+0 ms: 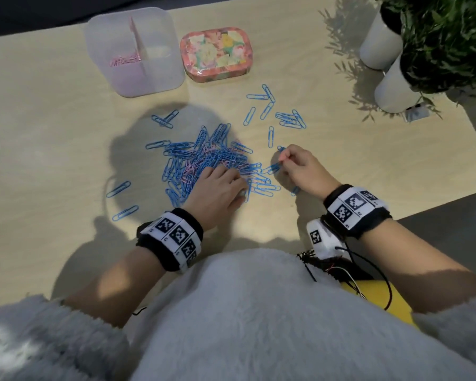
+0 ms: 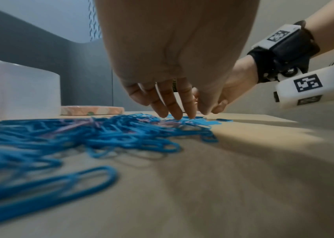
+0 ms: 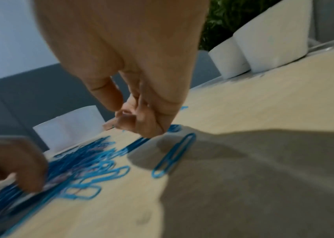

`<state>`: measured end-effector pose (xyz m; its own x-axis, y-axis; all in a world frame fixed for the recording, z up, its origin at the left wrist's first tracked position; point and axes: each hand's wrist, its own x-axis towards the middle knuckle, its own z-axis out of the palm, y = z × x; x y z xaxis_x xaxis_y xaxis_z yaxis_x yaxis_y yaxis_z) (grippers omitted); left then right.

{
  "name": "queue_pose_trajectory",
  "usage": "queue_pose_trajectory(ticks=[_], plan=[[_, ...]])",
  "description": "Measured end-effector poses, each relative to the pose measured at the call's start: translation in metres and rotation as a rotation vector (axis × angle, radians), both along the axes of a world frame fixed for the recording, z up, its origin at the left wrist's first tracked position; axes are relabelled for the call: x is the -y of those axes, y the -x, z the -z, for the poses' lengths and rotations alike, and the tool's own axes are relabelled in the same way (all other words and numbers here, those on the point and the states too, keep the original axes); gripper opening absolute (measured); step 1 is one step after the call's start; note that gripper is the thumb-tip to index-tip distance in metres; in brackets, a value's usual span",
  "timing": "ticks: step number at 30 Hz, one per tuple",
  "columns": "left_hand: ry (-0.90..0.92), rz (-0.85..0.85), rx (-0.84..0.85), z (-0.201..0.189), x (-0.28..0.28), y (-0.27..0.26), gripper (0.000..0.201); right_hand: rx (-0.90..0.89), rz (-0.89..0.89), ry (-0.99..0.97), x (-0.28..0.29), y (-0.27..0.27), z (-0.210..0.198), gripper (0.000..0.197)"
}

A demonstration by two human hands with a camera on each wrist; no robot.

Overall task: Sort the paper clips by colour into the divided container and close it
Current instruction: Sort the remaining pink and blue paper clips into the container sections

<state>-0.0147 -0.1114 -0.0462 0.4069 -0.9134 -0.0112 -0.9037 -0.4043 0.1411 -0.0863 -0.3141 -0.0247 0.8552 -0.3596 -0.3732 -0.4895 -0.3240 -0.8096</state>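
Observation:
A heap of blue paper clips with a few pink ones lies mid-table. My left hand rests on its near right side, and its straight fingers touch the clips. Just right of the heap, my right hand has its fingers curled and pinches a blue paper clip low over the table; its fingertips hide most of that clip. The translucent divided container stands open at the back left, with pink clips in its left compartment. A floral lid lies to its right.
Loose blue clips are scattered behind my right hand, and others lie left of the heap. One blue clip lies under my right wrist. Two white plant pots stand at the back right, near the table's right edge.

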Motion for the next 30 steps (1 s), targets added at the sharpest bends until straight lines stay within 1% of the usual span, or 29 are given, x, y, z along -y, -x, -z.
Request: queue_pose_trajectory(ticks=[1, 2, 4, 5, 6, 8, 11, 13, 16, 18, 21, 23, 25, 28, 30], plan=[[-0.025, -0.011, 0.003, 0.0, 0.005, 0.003, 0.029, -0.033, -0.07, -0.001, -0.006, -0.001, 0.0, 0.024], [-0.042, -0.027, 0.005, 0.001, 0.008, 0.006, 0.029, -0.082, -0.182, 0.068, -0.01, 0.0, 0.0, 0.019], [-0.077, -0.068, -0.003, 0.002, 0.012, 0.009, 0.028, -0.193, -0.407, 0.342, -0.016, 0.004, -0.001, 0.019], [-0.087, -0.096, -0.009, 0.002, 0.013, 0.009, 0.025, -0.218, -0.465, 0.444, -0.017, 0.007, -0.001, 0.019], [-0.085, -0.135, -0.013, 0.002, 0.012, 0.009, 0.023, -0.213, -0.484, 0.494, -0.017, 0.009, -0.001, 0.017], [-0.073, -0.208, -0.012, -0.003, 0.009, 0.005, 0.022, -0.191, -0.476, 0.496, -0.012, 0.014, 0.001, 0.014], [-0.13, -0.208, -0.12, -0.009, -0.002, -0.003, 0.019, -0.199, -0.442, 0.437, 0.003, 0.022, 0.002, 0.025], [-0.145, -0.208, -0.16, -0.012, -0.006, -0.006, 0.016, -0.192, -0.36, 0.414, 0.016, 0.025, 0.0, 0.029], [-0.115, -0.197, -0.137, -0.014, -0.002, -0.008, 0.017, -0.157, -0.209, 0.378, 0.029, 0.024, -0.004, 0.024], [-0.076, -0.187, -0.14, -0.017, 0.007, -0.007, 0.019, -0.146, -0.174, 0.4, 0.029, 0.021, -0.006, 0.018], [-0.04, -0.171, -0.169, -0.019, 0.027, -0.003, 0.02, -0.151, -0.203, 0.518, 0.017, 0.017, -0.008, 0.012], [-0.065, -0.139, -0.193, -0.019, 0.041, 0.0, 0.021, -0.152, -0.258, 0.57, 0.009, 0.013, -0.009, 0.02], [-0.118, -0.111, -0.205, -0.017, 0.052, 0.001, 0.023, -0.158, -0.317, 0.577, 0.005, 0.009, -0.01, 0.022], [-0.139, -0.092, -0.205, -0.014, 0.057, 0.002, 0.02, -0.166, -0.4, 0.607, 0.002, 0.006, -0.009, 0.012], [-0.127, -0.09, -0.216, -0.014, 0.055, 0.002, 0.018, -0.18, -0.384, 0.629, 0.007, 0.007, -0.009, 0.008]])
